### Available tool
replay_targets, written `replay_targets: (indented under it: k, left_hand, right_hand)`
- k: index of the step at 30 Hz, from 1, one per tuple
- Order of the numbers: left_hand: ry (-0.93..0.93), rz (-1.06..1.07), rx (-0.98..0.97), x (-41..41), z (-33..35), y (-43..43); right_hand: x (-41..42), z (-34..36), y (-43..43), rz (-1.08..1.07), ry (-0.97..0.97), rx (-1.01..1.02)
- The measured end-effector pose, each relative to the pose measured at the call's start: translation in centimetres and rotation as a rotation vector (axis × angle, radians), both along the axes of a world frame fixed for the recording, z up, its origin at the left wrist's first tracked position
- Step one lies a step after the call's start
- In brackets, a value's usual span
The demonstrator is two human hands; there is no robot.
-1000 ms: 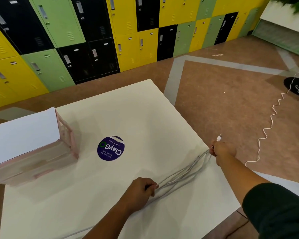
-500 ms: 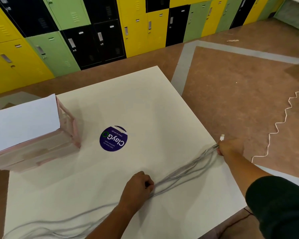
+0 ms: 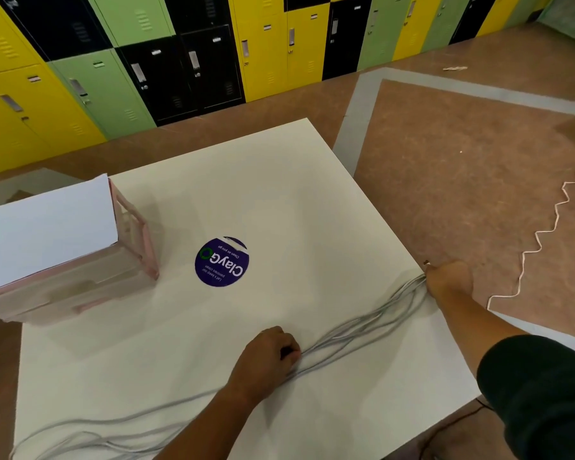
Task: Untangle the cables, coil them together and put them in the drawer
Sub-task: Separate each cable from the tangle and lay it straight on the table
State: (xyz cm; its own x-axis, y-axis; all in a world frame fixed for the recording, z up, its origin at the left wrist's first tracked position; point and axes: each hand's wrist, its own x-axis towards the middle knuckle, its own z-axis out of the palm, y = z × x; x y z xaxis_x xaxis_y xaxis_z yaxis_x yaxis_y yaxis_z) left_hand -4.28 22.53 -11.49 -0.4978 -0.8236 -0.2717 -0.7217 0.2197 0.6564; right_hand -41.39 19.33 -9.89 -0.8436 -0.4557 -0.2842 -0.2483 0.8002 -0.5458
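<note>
The grey cables (image 3: pixel 362 330) are pulled straighter across the worktop (image 3: pixel 279 194) than before, gripped midway by the left hand (image 3: pixel 266 356) and at their ends by the right hand (image 3: pixel 448 280); coiling is judged near

Grey cables (image 3: pixel 362 330) stretched in a bundle across white table (image 3: pixel 279 180). Left hand (image 3: pixel 266 356) grips them mid-table, right hand (image 3: pixel 448 280) grips the ends at the table's right edge. Loose strands trail off to the near-left corner. Pink drawer unit (image 3: pixel 80 277) sits left, purple sticker (image 3: pixel 222 262) in the centre.
</note>
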Motion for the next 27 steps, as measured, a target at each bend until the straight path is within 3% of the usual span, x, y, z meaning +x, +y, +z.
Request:
replay_targets:
  k: [5,11,16,22,27]
  left_hand:
    - [0.048,-0.009,-0.014,1.3,0.0,0.1]
    - [0.051,0.060,-0.047,4.0,0.4,0.8]
    - [0.002,0.038,-0.040,6.2,0.7,1.5]
    - [-0.147,-0.119,-0.093,9.0,0.5,2.6]
    - [-0.135,-0.059,-0.199,11.1,-0.2,3.2]
  right_hand:
    - [1.2,0.6,0.8,0.037,0.049,-0.006]
    - [5.5,2.1,1.1,0.211,0.287,-0.004]
    - [11.6,1.2,0.8,0.778,0.259,-0.274]
    - [20.5,0.2,2.1,1.284,0.028,-0.160]
    - [25.4,0.1,4.0,1.545,0.050,-0.019]
